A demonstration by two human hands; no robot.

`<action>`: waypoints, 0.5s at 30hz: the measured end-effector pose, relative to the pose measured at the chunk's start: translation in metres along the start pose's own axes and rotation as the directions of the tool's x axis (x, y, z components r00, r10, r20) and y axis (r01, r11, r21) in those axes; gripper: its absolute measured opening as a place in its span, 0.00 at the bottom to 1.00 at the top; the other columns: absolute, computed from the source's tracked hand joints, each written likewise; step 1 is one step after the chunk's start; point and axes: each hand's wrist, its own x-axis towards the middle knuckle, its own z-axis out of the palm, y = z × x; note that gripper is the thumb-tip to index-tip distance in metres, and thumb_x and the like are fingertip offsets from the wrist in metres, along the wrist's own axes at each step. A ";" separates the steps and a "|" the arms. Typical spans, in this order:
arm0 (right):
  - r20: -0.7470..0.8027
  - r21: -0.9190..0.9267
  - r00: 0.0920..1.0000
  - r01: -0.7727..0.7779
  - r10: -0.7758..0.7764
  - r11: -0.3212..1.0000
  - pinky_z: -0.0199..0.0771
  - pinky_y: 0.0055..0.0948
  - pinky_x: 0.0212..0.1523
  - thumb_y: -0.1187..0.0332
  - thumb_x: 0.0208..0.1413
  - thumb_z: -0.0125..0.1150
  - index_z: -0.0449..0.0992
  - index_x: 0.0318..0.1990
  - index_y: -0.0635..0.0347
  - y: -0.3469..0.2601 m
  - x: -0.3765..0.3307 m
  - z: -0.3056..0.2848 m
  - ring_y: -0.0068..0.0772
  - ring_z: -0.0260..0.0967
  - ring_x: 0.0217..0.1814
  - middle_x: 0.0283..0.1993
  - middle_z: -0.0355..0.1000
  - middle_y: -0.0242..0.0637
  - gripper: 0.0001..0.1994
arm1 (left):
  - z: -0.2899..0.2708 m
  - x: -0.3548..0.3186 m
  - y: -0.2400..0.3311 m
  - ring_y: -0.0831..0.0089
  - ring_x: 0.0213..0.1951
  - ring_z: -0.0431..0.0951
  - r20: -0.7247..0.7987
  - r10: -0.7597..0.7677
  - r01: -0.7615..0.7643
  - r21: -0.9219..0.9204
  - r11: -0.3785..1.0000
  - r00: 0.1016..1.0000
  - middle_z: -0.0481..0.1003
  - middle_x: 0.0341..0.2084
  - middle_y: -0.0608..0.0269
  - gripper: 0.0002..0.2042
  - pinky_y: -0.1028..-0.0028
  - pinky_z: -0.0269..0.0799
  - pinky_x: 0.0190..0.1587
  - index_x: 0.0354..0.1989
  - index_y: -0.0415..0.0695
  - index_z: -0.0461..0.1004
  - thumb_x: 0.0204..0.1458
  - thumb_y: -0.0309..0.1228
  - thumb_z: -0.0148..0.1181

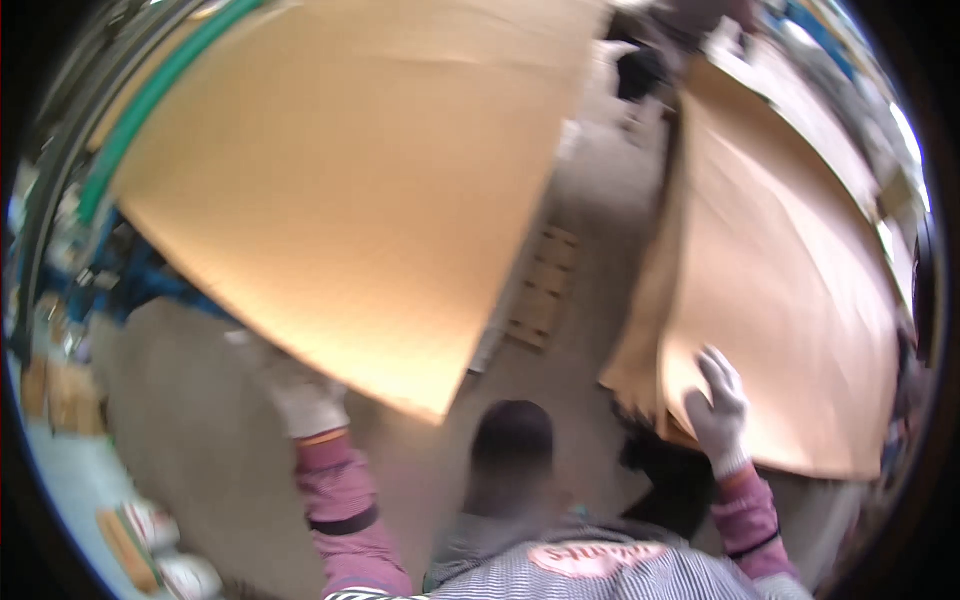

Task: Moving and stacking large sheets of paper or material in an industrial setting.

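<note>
My right hand (718, 410), in a pale glove, rests against the near end of a stack of brown cardboard sheets (790, 300). Its thumb and fingers are apart, and it grips nothing. On the other side, my left hand (305, 398), gloved too, is at the near edge of a large brown sheet (370, 190). Motion smears the left fingers, so whether they grasp that edge cannot be made out. The sheet spreads over the upper left, and its near corner points down toward me.
A small wooden pallet-like slatted piece (545, 287) lies on the grey floor (590, 200) between the two cardboard areas. A green rail (150, 110) curves along the far left. Cartons (72, 398) stand at the left. A person's dark clothing (700, 15) shows at the top.
</note>
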 end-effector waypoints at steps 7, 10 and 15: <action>0.211 0.290 0.977 -0.090 0.028 0.953 0.54 0.33 0.65 0.58 0.57 0.53 0.64 0.59 0.67 0.061 -0.006 0.000 0.42 0.57 0.65 0.61 0.62 0.49 0.27 | 0.103 0.069 0.023 0.51 0.56 0.68 -0.014 -0.491 0.462 0.364 0.809 0.871 0.62 0.55 0.34 0.34 0.51 0.70 0.53 0.57 0.34 0.58 0.53 0.52 0.54; -0.103 0.658 0.976 -0.078 0.192 0.749 0.60 0.27 0.60 0.62 0.60 0.53 0.64 0.58 0.71 0.021 -0.003 -0.054 0.35 0.63 0.61 0.58 0.66 0.47 0.23 | 0.192 0.035 0.040 0.55 0.47 0.75 -0.156 -0.143 0.202 0.488 0.849 0.977 0.72 0.44 0.40 0.32 0.57 0.76 0.46 0.50 0.35 0.64 0.51 0.56 0.54; -0.133 0.617 0.945 -0.158 0.300 0.771 0.67 0.29 0.55 0.66 0.52 0.60 0.71 0.51 0.71 0.024 -0.062 -0.073 0.36 0.69 0.54 0.49 0.72 0.48 0.21 | 0.161 0.063 -0.032 0.70 0.31 0.77 -0.373 -0.179 0.386 0.611 0.691 0.911 0.76 0.34 0.62 0.15 0.68 0.77 0.31 0.43 0.45 0.71 0.51 0.40 0.61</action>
